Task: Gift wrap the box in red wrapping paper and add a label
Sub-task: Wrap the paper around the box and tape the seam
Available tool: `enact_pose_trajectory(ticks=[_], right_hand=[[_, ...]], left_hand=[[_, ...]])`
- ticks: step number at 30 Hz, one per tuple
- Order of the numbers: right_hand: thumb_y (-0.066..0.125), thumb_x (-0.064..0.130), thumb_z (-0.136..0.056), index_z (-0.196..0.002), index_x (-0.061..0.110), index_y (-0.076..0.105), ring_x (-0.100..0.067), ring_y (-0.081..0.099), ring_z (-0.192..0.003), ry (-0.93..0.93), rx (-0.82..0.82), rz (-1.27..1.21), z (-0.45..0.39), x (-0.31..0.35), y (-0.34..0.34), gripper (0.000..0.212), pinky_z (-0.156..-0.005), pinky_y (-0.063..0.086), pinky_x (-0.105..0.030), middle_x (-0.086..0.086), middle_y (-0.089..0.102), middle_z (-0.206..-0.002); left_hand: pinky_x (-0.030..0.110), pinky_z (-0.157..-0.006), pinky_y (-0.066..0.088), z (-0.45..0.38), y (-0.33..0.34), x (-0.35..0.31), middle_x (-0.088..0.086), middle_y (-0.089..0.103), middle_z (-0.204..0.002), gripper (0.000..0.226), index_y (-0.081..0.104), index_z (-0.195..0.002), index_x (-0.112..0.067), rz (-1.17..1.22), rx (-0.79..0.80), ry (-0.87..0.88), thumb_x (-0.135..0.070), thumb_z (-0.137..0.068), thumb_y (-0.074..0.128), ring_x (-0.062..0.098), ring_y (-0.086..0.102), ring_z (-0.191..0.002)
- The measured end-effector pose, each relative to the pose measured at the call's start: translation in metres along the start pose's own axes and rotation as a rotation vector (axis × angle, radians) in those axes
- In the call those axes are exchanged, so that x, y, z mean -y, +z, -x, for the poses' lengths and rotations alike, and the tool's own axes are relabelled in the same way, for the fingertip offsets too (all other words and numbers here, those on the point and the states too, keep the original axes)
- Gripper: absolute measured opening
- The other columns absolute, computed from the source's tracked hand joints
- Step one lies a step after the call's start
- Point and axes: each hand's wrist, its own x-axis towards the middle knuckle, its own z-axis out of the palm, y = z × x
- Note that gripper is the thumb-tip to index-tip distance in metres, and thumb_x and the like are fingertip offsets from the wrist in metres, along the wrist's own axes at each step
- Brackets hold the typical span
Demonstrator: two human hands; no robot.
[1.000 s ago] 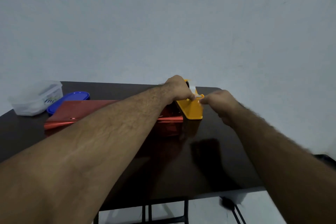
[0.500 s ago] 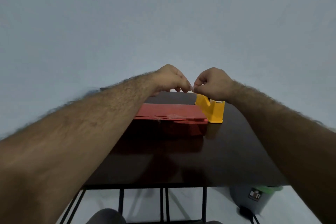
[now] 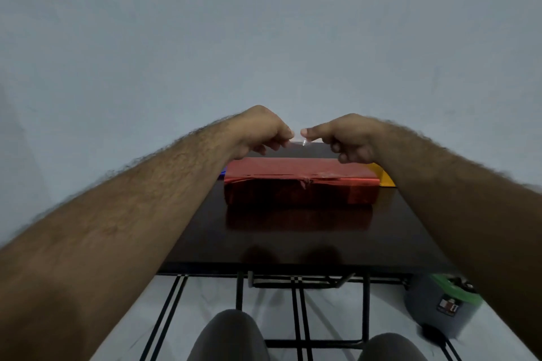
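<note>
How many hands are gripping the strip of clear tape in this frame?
2. The left hand pinches the tape strip at its left end, the right hand at its right end, above the red-wrapped box.

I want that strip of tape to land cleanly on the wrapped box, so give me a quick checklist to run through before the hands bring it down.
1. Tape strip held at both ends, by left hand and right hand: ok.
2. Strip stretched flat, not folded on itself: cannot tell, too small and clear.
3. Red wrapped box lying flat on the table, below the hands: ok.
4. Paper seam on the box closed and smooth: not ok, it looks wrinkled near the middle.
5. Yellow dispenser out of the strip's path, beside the box's right end: ok.
</note>
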Motion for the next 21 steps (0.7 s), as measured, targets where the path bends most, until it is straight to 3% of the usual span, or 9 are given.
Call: enact_pose_trajectory(ticks=[2,4,7,11,14,18,21], right_hand=[[0.097,0.042,-0.067,-0.099,0.015,0.076,-0.014,0.042,-0.071,-0.035,-0.096,-0.032,-0.004,-0.012,0.005,0.047,-0.055,0.034,-0.028,0.003,0.061,-0.091],[0.092,0.037,-0.076,-0.096,0.017,0.080,-0.014,0.054,-0.081,-0.162,-0.157,0.025,-0.002,-0.027,0.011,0.031,-0.060,0.040,-0.025,0.005,0.072,-0.096],[0.085,0.033,-0.087,-0.102,0.025,0.081,-0.010,0.068,-0.099,-0.367,-0.177,0.293,0.005,-0.048,0.022,0.018,-0.083,0.049,-0.022,0.015,0.074,-0.096],[0.081,0.047,-0.087,-0.125,0.027,0.075,-0.013,0.064,-0.118,-0.648,-0.149,0.705,0.014,-0.069,0.044,0.044,-0.101,0.048,-0.029,0.009,0.071,-0.122],[0.074,0.051,-0.090,-0.133,0.028,0.070,-0.016,0.064,-0.121,-0.750,-0.144,0.916,0.016,-0.073,0.054,0.049,-0.105,0.050,-0.037,0.007,0.072,-0.129],[0.074,0.048,-0.091,-0.139,0.026,0.066,-0.015,0.067,-0.119,-0.799,-0.185,0.923,0.020,-0.070,0.063,0.053,-0.107,0.049,-0.037,0.007,0.073,-0.130],[0.074,0.048,-0.090,-0.145,0.029,0.059,-0.016,0.070,-0.110,-0.792,-0.215,0.920,0.017,-0.068,0.067,0.060,-0.105,0.050,-0.035,0.008,0.077,-0.118]], left_hand=[[0.032,-0.068,0.050,0.001,-0.010,0.013,0.004,0.079,-0.084,0.008,0.074,-0.100,-0.007,0.156,-0.050,-0.046,-0.011,-0.099,0.067,0.018,0.067,-0.078],[0.033,-0.074,0.055,-0.001,-0.016,0.027,0.008,0.081,-0.096,0.010,0.072,-0.103,-0.006,0.333,-0.063,-0.070,-0.010,-0.102,0.062,0.020,0.070,-0.085],[0.037,-0.086,0.059,-0.004,-0.014,0.042,0.014,0.080,-0.109,0.013,0.066,-0.105,-0.006,0.457,-0.004,-0.107,-0.011,-0.107,0.055,0.024,0.073,-0.092],[0.039,-0.088,0.061,-0.008,-0.005,0.057,0.013,0.080,-0.102,0.019,0.066,-0.114,-0.002,0.316,0.041,-0.161,-0.013,-0.109,0.051,0.025,0.076,-0.092],[0.041,-0.094,0.061,-0.011,-0.011,0.065,0.015,0.080,-0.100,0.017,0.065,-0.116,-0.003,0.295,0.028,-0.195,-0.011,-0.109,0.052,0.026,0.077,-0.092],[0.037,-0.093,0.061,-0.011,-0.018,0.067,0.017,0.080,-0.102,0.016,0.066,-0.116,-0.002,0.321,0.036,-0.267,-0.010,-0.107,0.055,0.026,0.078,-0.093],[0.035,-0.089,0.064,-0.011,-0.020,0.066,0.018,0.076,-0.100,0.011,0.066,-0.108,-0.001,0.344,0.032,-0.316,-0.006,-0.102,0.059,0.027,0.078,-0.092]])
